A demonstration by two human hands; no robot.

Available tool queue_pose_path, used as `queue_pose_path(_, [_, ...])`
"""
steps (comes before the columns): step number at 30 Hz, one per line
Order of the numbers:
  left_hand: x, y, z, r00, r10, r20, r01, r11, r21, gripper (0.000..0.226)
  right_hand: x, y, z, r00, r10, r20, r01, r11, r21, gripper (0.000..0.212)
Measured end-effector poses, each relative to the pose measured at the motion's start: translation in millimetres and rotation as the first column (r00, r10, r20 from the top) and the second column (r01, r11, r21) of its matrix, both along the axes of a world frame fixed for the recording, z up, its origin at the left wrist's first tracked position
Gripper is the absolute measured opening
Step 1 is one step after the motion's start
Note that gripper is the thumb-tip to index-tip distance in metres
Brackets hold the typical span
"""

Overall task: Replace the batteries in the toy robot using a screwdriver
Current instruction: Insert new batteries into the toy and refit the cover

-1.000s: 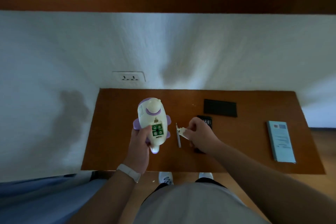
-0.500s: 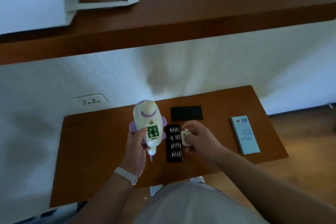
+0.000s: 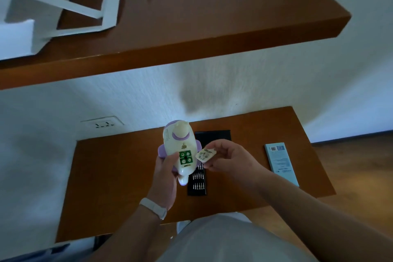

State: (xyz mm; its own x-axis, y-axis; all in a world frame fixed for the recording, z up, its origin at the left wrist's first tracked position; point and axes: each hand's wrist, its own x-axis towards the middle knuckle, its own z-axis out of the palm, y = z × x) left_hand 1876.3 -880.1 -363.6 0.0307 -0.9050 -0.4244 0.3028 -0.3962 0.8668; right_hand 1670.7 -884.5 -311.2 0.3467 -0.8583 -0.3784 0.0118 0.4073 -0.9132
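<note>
**bitjockey:** quick q, why's the toy robot (image 3: 178, 147) up in the air and not flat on the table (image 3: 117, 176)?

**me:** so I can see into it tbh. Left hand (image 3: 164, 176) has its grip wrapped round the lower body, thumb on the front, open side facing the cam, well above the table. Battery compartment (image 3: 184, 157) has no cover on it, green board w/ round cells showing. Holding it face-up like that prob keeps the cells from dropping out, imo.

**bitjockey:** and the other hand?

**me:** right hand (image 3: 231, 159) is pinching the battery cover (image 3: 205, 154) btw thumb + fingertips, just beside the compartment, not touching the toy afaict. Its inner face is turned up at me, I'd guess to line it up w/ the opening. Bit tray (image 3: 197, 183) sits on the table right under both hands, black lid (image 3: 212, 136) behind it, blue box (image 3: 280, 164) off to the right, well apart.

**bitjockey:** what changed vs a sec ago?

**me:** cover was low then, down near the table by a thin grey tool. Half a sec ago it was over the bit tray. Now it's lifted next to the compartment. Toy barely moved, same grip. Cam also tipped up, so the top of the shelf (image 3: 191, 17) shows now. Can't spot the screwdriver in this view.
</note>
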Motion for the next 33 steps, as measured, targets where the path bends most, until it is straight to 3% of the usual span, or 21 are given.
queue_pose_path(5, [-12.2, 2.1, -0.7, 1.000, 0.018, 0.005, -0.018, 1.000, 0.021, 0.057, -4.6, -2.5, 4.1, 0.995, 0.041, -0.088, -0.048, 0.995, -0.087, 0.015])
queue_pose_path(11, [-20.1, -1.6, 5.2, 0.999, -0.035, 0.008, 0.034, 0.999, 0.021, 0.059, -18.5, -6.8, 4.3, 0.947, 0.079, -0.311, -0.141, 0.973, -0.181, 0.007])
queue_pose_path(15, [-22.3, -4.9, 10.2, 0.998, -0.065, 0.010, 0.065, 0.998, 0.002, 0.057, -25.1, -16.4, 12.3, 0.966, 0.104, -0.235, -0.138, 0.981, -0.134, 0.009])
queue_pose_path(23, [-27.6, -7.4, 26.1, 0.994, -0.113, 0.017, 0.113, 0.992, -0.051, 0.042, -22.4, -46.4, 41.6, 0.841, 0.217, -0.496, -0.381, 0.888, -0.259, 0.018])
queue_pose_path(26, [-27.8, -6.7, 33.1, 0.989, -0.147, 0.027, 0.148, 0.988, -0.048, 0.046, -17.7, -52.5, 45.8, 0.757, 0.254, -0.602, -0.493, 0.826, -0.272, 0.021])
queue_pose_path(33, [-22.1, -4.3, 37.0, 0.988, -0.139, 0.062, 0.141, 0.990, -0.029, 0.052, -10.7, -55.7, 48.2, 0.732, 0.233, -0.641, -0.532, 0.783, -0.323, 0.008])
